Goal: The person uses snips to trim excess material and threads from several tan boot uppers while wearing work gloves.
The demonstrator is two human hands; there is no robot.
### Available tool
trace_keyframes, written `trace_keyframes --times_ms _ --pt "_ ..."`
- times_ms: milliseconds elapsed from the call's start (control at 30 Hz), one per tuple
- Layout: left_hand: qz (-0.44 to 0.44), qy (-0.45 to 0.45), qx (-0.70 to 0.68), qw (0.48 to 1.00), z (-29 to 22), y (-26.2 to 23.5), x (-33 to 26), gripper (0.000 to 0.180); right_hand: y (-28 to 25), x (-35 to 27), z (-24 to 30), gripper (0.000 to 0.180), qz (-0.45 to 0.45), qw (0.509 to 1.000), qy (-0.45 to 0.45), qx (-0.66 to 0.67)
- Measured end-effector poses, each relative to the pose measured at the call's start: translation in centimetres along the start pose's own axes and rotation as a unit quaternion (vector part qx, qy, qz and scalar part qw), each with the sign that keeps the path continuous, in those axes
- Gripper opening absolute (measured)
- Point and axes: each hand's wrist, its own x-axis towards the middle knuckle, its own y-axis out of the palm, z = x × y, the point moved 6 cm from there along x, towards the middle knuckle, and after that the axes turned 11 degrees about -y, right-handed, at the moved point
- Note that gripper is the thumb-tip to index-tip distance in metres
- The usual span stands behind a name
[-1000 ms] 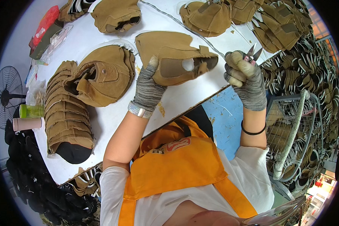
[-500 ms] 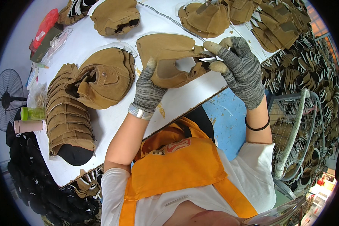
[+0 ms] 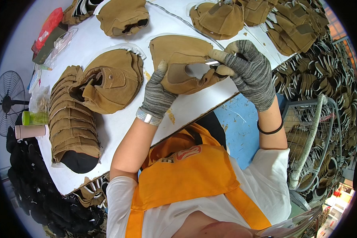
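Observation:
My left hand wears a grey knit glove with pale fingertips. Its thumb lies over the near-left edge of a brown suede shoe upper, with the fingers underneath. This upper has an oval opening in its middle. In my gloved right hand is a small pair of metal snips, pinched between thumb and fingers. The bright blades touch or overlap the upper's right edge beside the opening; exactly where they meet it I cannot tell. Left of my left hand, a stack of brown uppers rests on the table.
A row of nested brown uppers lies along the white table at left. More uppers stand at the far side. A green-lidded jar and a fan are at far left. A wire cart stands on the right.
The upper and my left hand have shifted slightly right. My right hand has moved a little left, bringing the snips further over the upper's edge; their blades look closer together.

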Motion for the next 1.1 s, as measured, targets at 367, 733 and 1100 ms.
trace_keyframes --times_ms 367,733,1100 --pt "0.009 0.000 0.000 1.000 0.1 -0.1 0.1 0.056 0.6 -1.0 -1.3 0.029 -0.085 0.960 0.084 0.254" --pt "0.002 0.083 0.095 0.992 -0.8 0.4 -0.2 0.069 2.4 -7.2 0.0 0.054 -0.281 0.834 0.380 0.285" --pt "0.019 0.081 0.070 0.994 -0.8 0.8 -0.6 0.075 6.9 -7.1 0.9 0.024 -0.190 0.578 0.450 0.654"
